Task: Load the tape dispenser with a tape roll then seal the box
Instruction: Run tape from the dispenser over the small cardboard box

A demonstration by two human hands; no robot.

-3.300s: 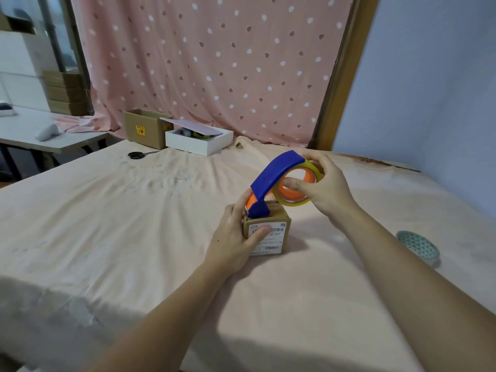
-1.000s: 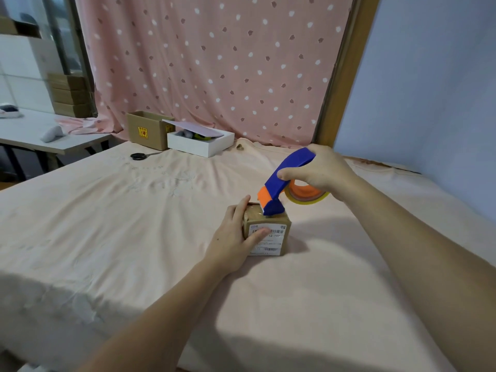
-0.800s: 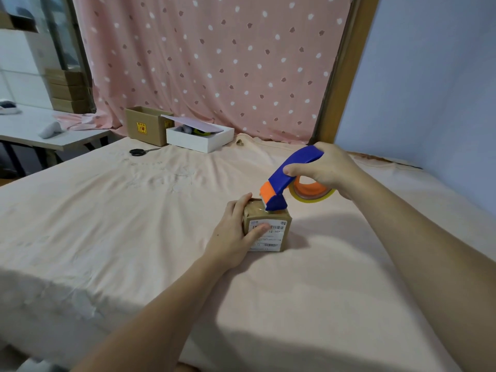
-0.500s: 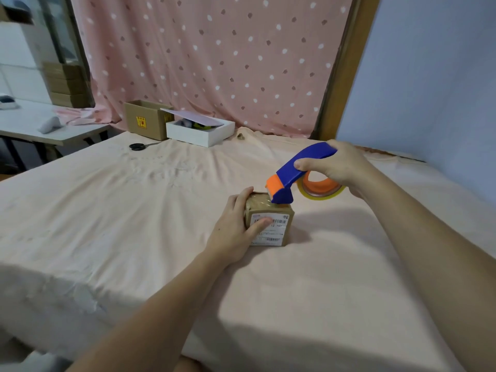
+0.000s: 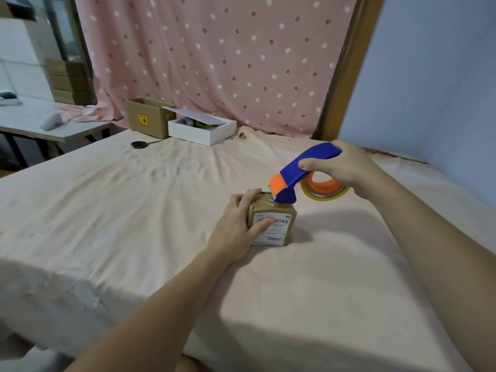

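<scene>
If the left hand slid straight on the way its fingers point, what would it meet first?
The left hand already grips the small cardboard box; pushing on, it would likely meet the tape dispenser nose on top, though depth is unclear.

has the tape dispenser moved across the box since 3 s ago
Yes. The tape dispenser, held in the right hand, has slid rightward: its nose now sits at the right part of the box top.

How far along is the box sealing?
Done: the tape roll sits in the dispenser. In hand: the right hand presses the dispenser's nose on top of the box, which the left hand steadies. Left: finish the strip, cut it.
</scene>
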